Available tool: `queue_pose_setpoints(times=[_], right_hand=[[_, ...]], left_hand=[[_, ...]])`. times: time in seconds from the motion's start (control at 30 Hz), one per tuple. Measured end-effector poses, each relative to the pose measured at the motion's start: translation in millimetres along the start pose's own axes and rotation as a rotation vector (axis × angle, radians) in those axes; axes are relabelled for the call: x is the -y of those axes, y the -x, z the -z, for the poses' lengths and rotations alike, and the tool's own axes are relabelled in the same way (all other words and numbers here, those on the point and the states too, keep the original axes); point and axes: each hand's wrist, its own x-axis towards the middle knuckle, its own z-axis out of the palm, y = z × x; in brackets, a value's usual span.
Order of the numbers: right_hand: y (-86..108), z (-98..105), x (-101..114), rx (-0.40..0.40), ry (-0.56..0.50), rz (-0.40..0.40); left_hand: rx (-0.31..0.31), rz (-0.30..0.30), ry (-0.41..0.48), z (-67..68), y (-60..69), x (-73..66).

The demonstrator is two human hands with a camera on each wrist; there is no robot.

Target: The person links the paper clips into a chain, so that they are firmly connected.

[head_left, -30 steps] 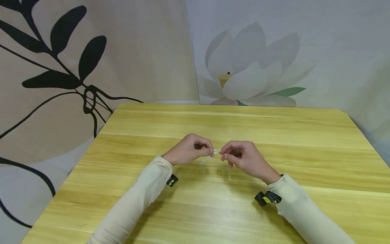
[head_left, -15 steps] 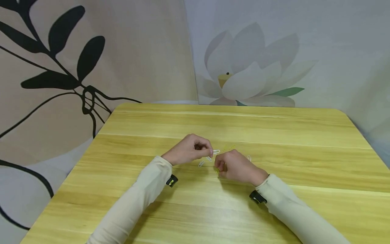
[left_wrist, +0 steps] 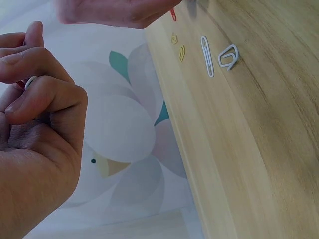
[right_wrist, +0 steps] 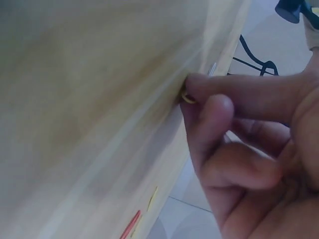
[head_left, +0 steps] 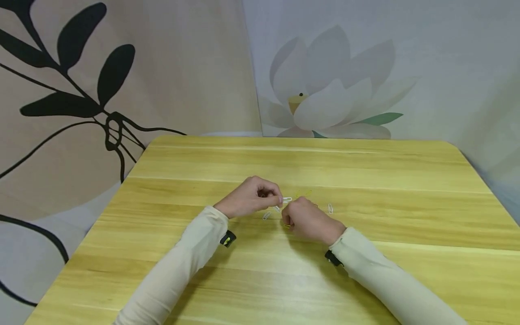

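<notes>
Between thumb and fingertips, the left hand (head_left: 253, 197) pinches a white paper clip (head_left: 287, 199) that sticks out toward the right. The right hand (head_left: 312, 220) is low over the table, its thumb and fingers pinching a yellow paper clip (right_wrist: 189, 97); in the head view that clip (head_left: 287, 226) shows just under the fingertips. A white paper clip (head_left: 266, 216) lies below the left hand, and another (head_left: 277, 208) is close under its fingertips.
On the wooden table (head_left: 203, 167), a white clip (head_left: 330, 208) lies right of the right hand. Thin yellow clips (head_left: 308, 193) lie beyond that hand. A red clip (right_wrist: 130, 224) shows in the right wrist view. A patterned backdrop (head_left: 183, 67) stands behind the table.
The right hand has moved down and left from beside the left hand's clip to the yellow clip on the table and pinched it. The left hand has held nearly still.
</notes>
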Motion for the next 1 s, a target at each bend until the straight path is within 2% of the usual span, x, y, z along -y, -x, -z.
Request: queue_pose_setpoints(times=[0.23,0.47,0.77,1.0], right_hand=[[-0.4,-1.8,-0.8,0.019,-0.025,-0.009],[1.0,2.6,-0.5,0.037,-0.115,-0.032],[6.0,11.8,-5.7,-0.003,-0.193,-0.012],[13.5,23.1,-7.4,-0.014,-0.302,-0.05]], left_hand=[[0.009,0.01,0.001,-0.7,0.7,0.9],[0.01,0.019,-0.02,-0.5,0.3,4.0],[0.003,0.017,-0.03,0.5,0.8,4.0],[0.0,0.033,-0.019,-0.4,1.8,4.7]])
